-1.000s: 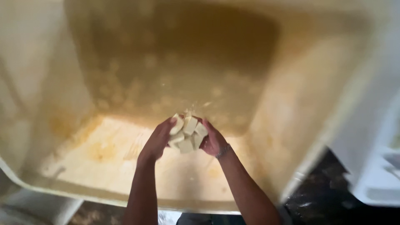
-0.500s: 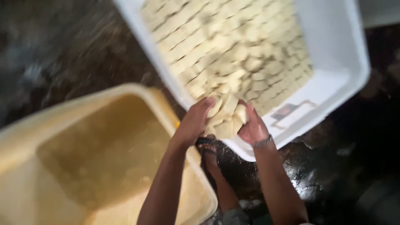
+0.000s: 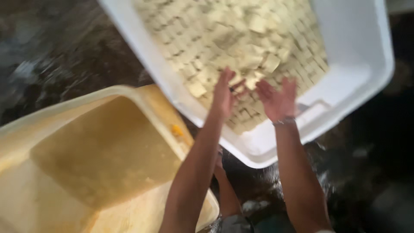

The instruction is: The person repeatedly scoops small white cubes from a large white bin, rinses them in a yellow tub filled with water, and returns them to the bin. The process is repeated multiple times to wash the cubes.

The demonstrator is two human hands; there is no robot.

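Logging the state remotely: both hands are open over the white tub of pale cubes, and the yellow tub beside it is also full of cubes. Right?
Not quite. The head view shows the yellow tub holding only murky liquid, no cubes. The rest stands: left hand and right hand are open over the white tub of pale cubes.

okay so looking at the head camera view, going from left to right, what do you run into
Yellowish tub holding cloudy liquid → left hand, open → right hand, open, with a band at the wrist → far right wall of the white tub, which holds pale cubes beneath and beyond both hands.
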